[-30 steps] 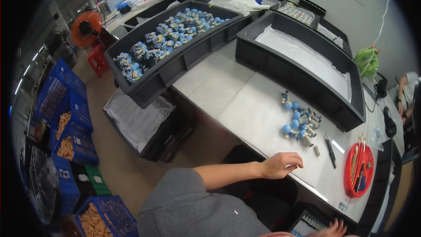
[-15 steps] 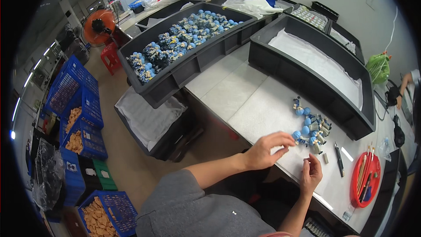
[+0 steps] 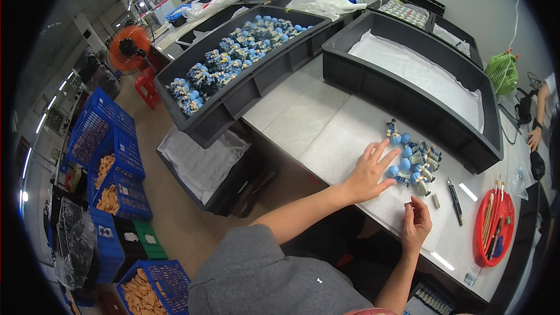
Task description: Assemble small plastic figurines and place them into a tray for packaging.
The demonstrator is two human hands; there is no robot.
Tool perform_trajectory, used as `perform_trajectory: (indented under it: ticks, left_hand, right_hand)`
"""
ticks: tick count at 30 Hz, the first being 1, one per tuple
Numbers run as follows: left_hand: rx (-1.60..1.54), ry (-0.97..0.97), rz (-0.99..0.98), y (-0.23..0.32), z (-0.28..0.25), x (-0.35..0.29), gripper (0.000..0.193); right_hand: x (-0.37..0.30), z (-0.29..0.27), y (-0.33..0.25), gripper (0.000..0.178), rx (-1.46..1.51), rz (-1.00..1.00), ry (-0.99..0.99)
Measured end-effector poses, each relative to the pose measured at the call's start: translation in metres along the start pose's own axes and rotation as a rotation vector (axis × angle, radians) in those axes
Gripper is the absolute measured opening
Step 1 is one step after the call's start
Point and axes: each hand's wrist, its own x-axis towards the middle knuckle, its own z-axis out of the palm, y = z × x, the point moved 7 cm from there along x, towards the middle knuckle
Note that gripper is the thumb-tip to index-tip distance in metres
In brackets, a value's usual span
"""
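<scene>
- The left hand (image 3: 367,174), right of the frame's centre, is spread wide, back upward, its fingers fanned toward the upper right and the thumb held apart below them.
- Its fingertips are right beside the nearest blue-headed figurines (image 3: 416,158); whether they touch, I cannot tell. Nothing shows gripped in it.
- The left forearm slants up to it from the grey sleeve (image 3: 242,256) at the lower centre, the elbow bent.
- The right hand (image 3: 416,224), lower right of centre, is raised near the table's front edge, fingers curled inward, with a narrow space between thumb and forefinger; whether it holds something small, I cannot tell.
- Its forearm rises steeply from the lower edge.
- The figurines lie in a loose cluster on the pale table (image 3: 315,140), up and right of both hands, some overlapping.
- Just right of the cluster are a small grey block (image 3: 436,200) and a dark pen-like tool (image 3: 455,201).
- Farther right sits a red tray (image 3: 478,233) with brushes.
- Above the cluster stands a black bin (image 3: 408,108) lined with white cloth.
- Toward the upper left, another black bin (image 3: 256,90) contains many more blue-headed figurines.
- At the far right edge, another person's hand (image 3: 535,137) shows.
</scene>
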Motion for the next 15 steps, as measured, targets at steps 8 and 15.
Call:
perform_trajectory:
  ticks: [8,15]
  left_hand:
    - [0.056,-0.280,0.010,-0.004,0.034,-0.009,0.039]
    - [-0.469,-0.211,-0.274,0.003,0.029,-0.011,0.025]
  right_hand:
    - [-0.003,-0.001,-0.001,0.018,0.044,-0.007,-0.004]
    - [-0.008,-0.014,-0.006,0.036,0.022,-0.078,0.027]
